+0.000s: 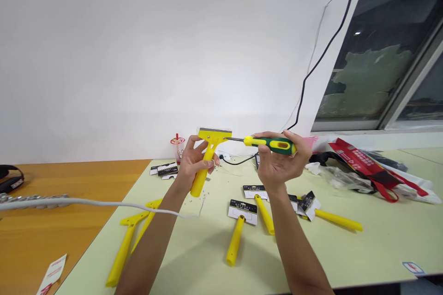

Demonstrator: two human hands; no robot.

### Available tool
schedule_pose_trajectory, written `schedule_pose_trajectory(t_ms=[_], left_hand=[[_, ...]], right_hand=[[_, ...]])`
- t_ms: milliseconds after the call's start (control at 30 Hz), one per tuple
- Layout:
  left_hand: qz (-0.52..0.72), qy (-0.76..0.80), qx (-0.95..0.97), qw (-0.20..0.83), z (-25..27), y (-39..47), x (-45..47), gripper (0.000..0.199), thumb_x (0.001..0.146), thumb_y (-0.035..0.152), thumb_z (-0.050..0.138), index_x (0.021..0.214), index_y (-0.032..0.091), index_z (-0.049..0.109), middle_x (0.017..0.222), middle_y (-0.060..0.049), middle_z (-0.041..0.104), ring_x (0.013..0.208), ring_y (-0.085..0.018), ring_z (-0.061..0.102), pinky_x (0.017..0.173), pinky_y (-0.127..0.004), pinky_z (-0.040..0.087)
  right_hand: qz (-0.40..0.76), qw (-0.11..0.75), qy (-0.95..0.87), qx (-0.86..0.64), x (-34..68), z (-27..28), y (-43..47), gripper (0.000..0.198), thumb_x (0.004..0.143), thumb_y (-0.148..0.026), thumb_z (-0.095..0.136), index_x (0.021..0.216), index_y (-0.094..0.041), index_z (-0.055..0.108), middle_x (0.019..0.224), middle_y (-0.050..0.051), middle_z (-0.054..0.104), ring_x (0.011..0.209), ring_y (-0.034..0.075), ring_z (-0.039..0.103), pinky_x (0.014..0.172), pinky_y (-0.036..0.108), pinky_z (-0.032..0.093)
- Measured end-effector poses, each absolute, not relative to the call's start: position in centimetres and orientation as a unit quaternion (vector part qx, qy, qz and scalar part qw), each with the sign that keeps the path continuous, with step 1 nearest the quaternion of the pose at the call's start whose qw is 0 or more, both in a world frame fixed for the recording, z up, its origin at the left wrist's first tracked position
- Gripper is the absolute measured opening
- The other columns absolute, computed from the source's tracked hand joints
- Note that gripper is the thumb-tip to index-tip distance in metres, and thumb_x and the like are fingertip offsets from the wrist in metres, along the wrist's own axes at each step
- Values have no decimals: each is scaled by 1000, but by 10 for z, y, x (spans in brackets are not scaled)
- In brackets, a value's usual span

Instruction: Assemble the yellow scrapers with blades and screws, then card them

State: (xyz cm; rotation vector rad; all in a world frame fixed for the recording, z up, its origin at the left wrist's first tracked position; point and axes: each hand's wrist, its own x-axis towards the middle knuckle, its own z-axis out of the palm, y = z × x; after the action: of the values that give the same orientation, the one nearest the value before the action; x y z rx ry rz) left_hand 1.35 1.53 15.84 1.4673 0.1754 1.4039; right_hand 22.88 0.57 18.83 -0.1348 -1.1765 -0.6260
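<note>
My left hand (pixel 194 162) is closed around the handle of a yellow scraper (pixel 201 176), holding it raised above the table with its blade edge up. Two screws show on the scraper's wide head. In my right hand (pixel 282 166) is a screwdriver (pixel 269 143) with a green and yellow grip, held level and pointing left. Its metal tip meets the scraper head at the right-hand screw; whether it sits in the screw's slot is too small to tell. Below my hands, a yellow scraper with a black and white card (pixel 236 242) lies on the pale table.
More carded scrapers (pixel 339 220) lie at right; uncarded yellow scrapers (pixel 121 253) are partly behind my left forearm. Small black packets (pixel 168 169) and a lidded cup (pixel 177 147) stand near the wall. A red bag (pixel 367 166) lies far right. A white cable (pixel 104 203) crosses at left.
</note>
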Motion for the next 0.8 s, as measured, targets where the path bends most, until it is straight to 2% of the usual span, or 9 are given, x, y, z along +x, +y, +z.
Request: schedule_pose_trajectory(t_ms=[167,467,800], left_hand=[[600,73,602,522,160,11,15,60,77,13,87,121,31,50,124,-3,71,81,-17,77,53,-21,50],[589,75,605,531,162,14,11,63,74,14,91,117,30,48,120,-1,69,74,-15,75,52,-22,52],[595,83,586,544,163,13,10,63,70,11,90,117,29,52,125,-5,69,81,-19,78,50,-24,52]], right_hand=[[-293,779,-546,-98,228,185,8,42,106,-37,75,144,-31,57,109,3,66,77,22,82,58,38,71],[-286,783,-541,-115,229,176,19,42,104,-44,76,140,-34,57,115,3,64,80,23,82,65,40,70],[-274,803,-513,-125,227,174,24,44,102,-54,78,135,-33,58,118,3,60,76,23,82,68,45,69]])
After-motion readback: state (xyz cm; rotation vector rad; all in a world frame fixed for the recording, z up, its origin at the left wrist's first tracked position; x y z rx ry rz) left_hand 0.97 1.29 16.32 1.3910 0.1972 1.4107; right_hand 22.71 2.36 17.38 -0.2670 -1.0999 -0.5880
